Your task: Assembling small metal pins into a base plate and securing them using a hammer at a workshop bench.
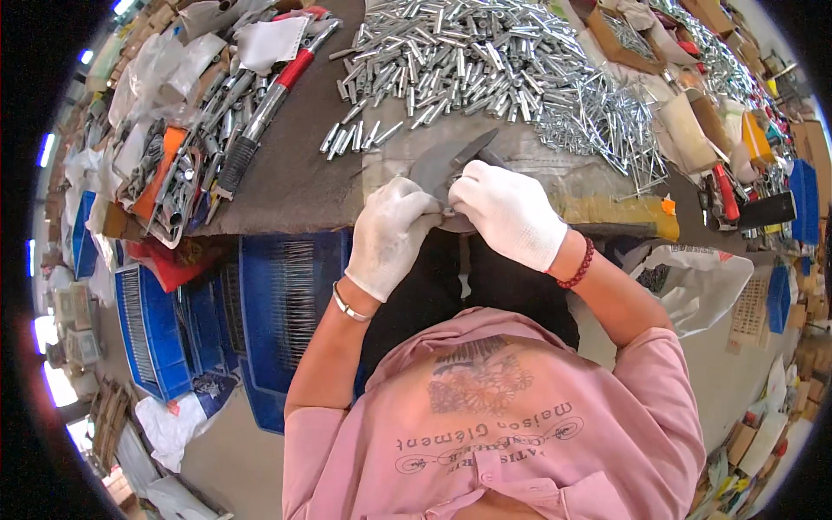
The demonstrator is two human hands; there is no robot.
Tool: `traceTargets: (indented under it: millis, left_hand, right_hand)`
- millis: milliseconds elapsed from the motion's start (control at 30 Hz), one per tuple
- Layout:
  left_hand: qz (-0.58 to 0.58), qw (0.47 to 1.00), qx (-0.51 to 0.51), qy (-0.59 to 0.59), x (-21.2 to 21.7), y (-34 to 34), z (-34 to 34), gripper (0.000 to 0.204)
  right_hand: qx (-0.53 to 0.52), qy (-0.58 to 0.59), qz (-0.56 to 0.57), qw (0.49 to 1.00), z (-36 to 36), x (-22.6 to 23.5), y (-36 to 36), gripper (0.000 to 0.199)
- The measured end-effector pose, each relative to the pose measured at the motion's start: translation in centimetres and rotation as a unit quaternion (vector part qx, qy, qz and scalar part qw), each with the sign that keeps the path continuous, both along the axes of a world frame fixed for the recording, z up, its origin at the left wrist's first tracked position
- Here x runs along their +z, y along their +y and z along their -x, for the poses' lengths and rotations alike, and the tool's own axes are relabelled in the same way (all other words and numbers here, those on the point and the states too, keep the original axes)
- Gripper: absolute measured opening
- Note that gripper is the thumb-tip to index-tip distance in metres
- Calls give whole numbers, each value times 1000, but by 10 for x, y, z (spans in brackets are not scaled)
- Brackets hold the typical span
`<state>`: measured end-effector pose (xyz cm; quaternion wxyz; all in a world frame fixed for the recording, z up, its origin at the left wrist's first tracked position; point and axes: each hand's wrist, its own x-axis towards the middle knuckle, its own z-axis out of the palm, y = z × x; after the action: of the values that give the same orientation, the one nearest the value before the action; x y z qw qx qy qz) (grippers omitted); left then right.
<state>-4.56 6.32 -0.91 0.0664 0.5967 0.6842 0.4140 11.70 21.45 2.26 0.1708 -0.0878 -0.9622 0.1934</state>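
Note:
My left hand (392,232), in a white knit glove, is at the table's near edge with its thumb and fingers pinched together. Beside it my gloved right hand (510,210) is also closed, its fingertips almost meeting the left ones. A small metal piece (448,211) shows between the fingertips; its kind is too small to tell. Just beyond the hands is a grey curved flat piece (433,166), with a dark pointed blade-like part (476,146) leaning over it. The gloves hide where these join and whether I grip them.
A heap of short silver metal sleeves (468,65) covers the table's far part, with thin metal pins (598,117) at its right. Tools, including a red-and-black bar (269,108), crowd the left. Blue bins (290,303) stand below the edge. A white bag (693,282) lies low right.

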Motion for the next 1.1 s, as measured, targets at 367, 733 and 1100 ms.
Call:
traceTargets:
  millis: [367, 733, 1100]
  left_hand:
    - [-16, 998, 5, 61, 2, -1, 1, 18]
    - [-20, 1000, -16, -10, 12, -10, -9, 9]
    - [-24, 999, -37, 11, 7, 9, 9, 11]
  right_hand:
    - [52, -72, -150, 985, 5, 23, -11, 4]
    - [-150, -29, -124, 980, -40, 8, 13, 33]
    - [-90, 22, 12, 996, -65, 19, -1, 50]
